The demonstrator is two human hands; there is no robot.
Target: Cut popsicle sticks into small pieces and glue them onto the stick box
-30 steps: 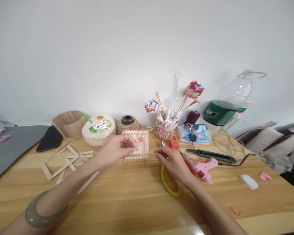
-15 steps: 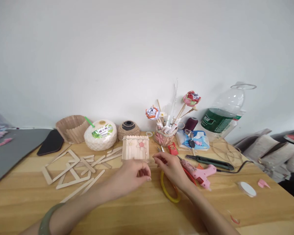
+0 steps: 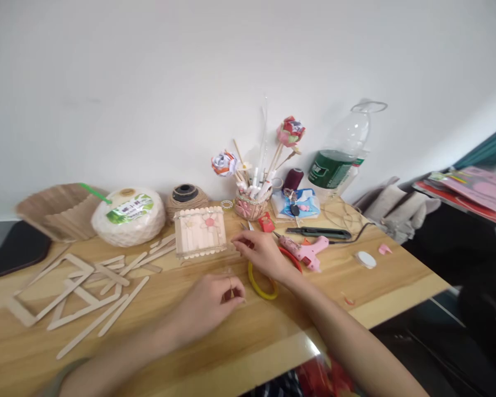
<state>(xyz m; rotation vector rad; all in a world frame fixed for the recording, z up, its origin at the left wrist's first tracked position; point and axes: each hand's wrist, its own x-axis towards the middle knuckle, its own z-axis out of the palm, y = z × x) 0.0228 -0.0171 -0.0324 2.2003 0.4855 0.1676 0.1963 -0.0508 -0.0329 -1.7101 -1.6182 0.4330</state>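
The left hand [image 3: 209, 303] rests low on the light wooden table [image 3: 388, 275], its fingers curled together at the tips as if they pinch something very small; what is between them is too small to tell, so I cannot say if the hand grips a thing or is only closed. The right hand [image 3: 261, 255] lies further from the body, palm down, fingers loosely bent and touching the table, with no thing clearly held. The small square panel of pale wooden sticks with a pink flower [image 3: 201, 231] lies flat just beyond both hands, a little to the left of the right hand and straight ahead of the left one; its sticks run away from the person; the right hand is the nearer one, its fingertips just beside the panel's right edge. A yellow ring [image 3: 258, 282] lies between the two hands, partly under the right wrist; a pink glue gun [image 3: 308, 251] lies to the right of it.
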